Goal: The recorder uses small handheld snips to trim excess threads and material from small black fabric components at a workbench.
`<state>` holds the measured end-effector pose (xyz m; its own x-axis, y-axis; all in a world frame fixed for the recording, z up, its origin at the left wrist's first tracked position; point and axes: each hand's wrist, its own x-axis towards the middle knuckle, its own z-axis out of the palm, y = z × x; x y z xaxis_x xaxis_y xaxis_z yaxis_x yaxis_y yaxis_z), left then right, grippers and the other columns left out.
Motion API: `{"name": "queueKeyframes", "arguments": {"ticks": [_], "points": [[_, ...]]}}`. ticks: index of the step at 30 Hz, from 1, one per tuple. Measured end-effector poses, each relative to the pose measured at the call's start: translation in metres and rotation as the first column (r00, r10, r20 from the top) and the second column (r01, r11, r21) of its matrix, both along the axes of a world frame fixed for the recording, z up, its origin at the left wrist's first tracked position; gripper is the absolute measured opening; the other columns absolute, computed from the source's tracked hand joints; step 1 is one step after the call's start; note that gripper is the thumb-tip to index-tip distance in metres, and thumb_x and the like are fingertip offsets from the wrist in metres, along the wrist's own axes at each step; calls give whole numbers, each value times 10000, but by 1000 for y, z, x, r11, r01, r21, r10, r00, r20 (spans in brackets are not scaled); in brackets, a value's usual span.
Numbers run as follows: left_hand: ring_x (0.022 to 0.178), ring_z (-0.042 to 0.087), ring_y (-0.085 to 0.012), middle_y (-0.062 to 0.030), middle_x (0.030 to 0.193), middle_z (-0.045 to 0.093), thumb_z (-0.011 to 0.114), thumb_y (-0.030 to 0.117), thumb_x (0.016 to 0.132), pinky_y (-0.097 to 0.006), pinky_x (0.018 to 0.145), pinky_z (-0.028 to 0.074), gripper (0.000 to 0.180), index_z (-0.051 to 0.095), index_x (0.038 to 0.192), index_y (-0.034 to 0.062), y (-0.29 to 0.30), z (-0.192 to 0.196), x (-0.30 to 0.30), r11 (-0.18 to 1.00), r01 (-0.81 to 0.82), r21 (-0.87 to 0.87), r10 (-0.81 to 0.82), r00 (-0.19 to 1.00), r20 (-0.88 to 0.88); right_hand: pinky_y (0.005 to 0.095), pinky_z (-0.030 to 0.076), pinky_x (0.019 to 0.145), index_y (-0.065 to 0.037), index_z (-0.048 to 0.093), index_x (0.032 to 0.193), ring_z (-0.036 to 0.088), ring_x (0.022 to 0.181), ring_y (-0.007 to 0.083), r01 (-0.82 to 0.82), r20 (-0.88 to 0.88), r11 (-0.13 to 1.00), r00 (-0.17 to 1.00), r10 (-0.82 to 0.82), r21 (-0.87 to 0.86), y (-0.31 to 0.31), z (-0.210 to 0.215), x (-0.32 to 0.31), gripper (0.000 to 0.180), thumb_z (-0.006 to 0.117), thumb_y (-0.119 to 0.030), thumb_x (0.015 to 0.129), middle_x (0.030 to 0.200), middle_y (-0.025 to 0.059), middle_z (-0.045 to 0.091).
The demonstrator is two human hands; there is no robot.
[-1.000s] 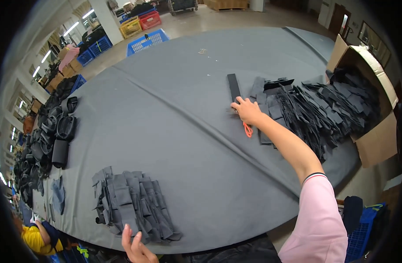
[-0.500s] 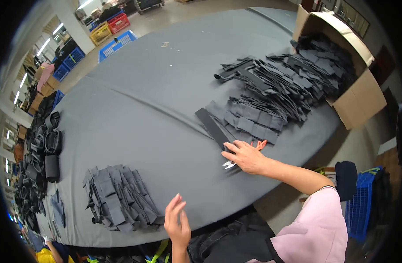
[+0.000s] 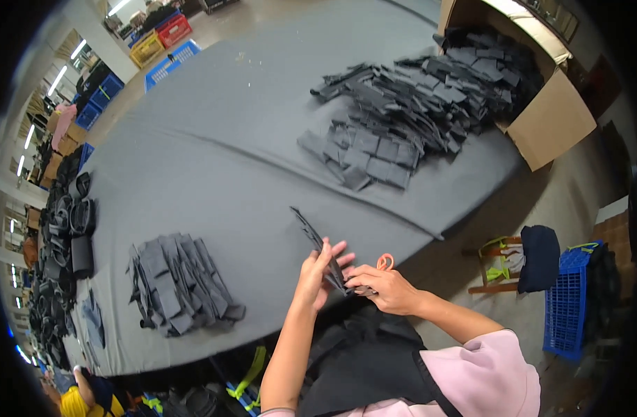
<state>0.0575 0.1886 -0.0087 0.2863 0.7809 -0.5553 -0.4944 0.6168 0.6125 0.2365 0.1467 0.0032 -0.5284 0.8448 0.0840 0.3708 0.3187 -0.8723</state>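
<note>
A dark fabric strip (image 3: 307,228) is held up on edge over the table's near side, pointing away from me. My left hand (image 3: 314,276) grips it along its length, between thumb and fingers. My right hand (image 3: 388,288) is closed at the strip's near end, around a pair of scissors with orange handles (image 3: 384,262). The handle loops stick up behind that hand; its fingers mostly hide the blades. Whether the right fingers also pinch the strip, I cannot tell. Left of my hands lies a pile of dark folded fabric pieces (image 3: 181,281).
A large heap of similar dark strips (image 3: 416,104) spreads from a tipped cardboard box (image 3: 553,118) across the grey-covered table (image 3: 214,187). Black rolled items (image 3: 61,243) line the left edge. A stool (image 3: 499,267) and blue crate (image 3: 565,313) stand right. Another person (image 3: 82,399) is lower left.
My right hand has lifted the strip and scissors off the table and drawn them toward me. My left hand has moved right and taken hold of the strip. The view has shifted.
</note>
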Motion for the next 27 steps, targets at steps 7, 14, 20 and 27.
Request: {"name": "queueKeyframes", "arguments": {"ticks": [7,14,20,27], "points": [[797,538,-120,-110,1119,577,489,236,959,-255,696,443,441,351,1331,44,-46,-5,-6,986,-9,165,45,975,-216,331,518,691,-54,595,1086,643,831,243,105,-247,990,961,-125,-91,-22,17,-2,252,558,6,845,1190,77,533],[1054,519,-175,-77,1177,519,692,76,794,-300,930,404,570,408,1286,23,-95,14,6,947,-50,316,133,961,-244,231,432,737,5,489,1204,512,789,66,98,-419,862,843,-338,-498,-12,11,-35,420,662,-123,843,790,-24,472],[1066,530,-174,-101,1205,519,665,17,806,-276,920,426,595,389,1334,15,-116,20,-8,953,-97,288,137,983,-123,248,447,658,-15,564,1115,507,716,77,91,-427,871,844,-325,-484,-23,-1,-47,384,695,-179,794,826,12,497],[1096,509,-218,-141,1247,459,422,-73,878,-324,956,410,476,349,1344,-9,-120,8,8,734,26,678,519,622,-586,343,481,759,-99,491,1236,572,877,259,357,-184,923,907,-380,-145,-42,8,-84,539,547,-26,705,994,98,466]]}}
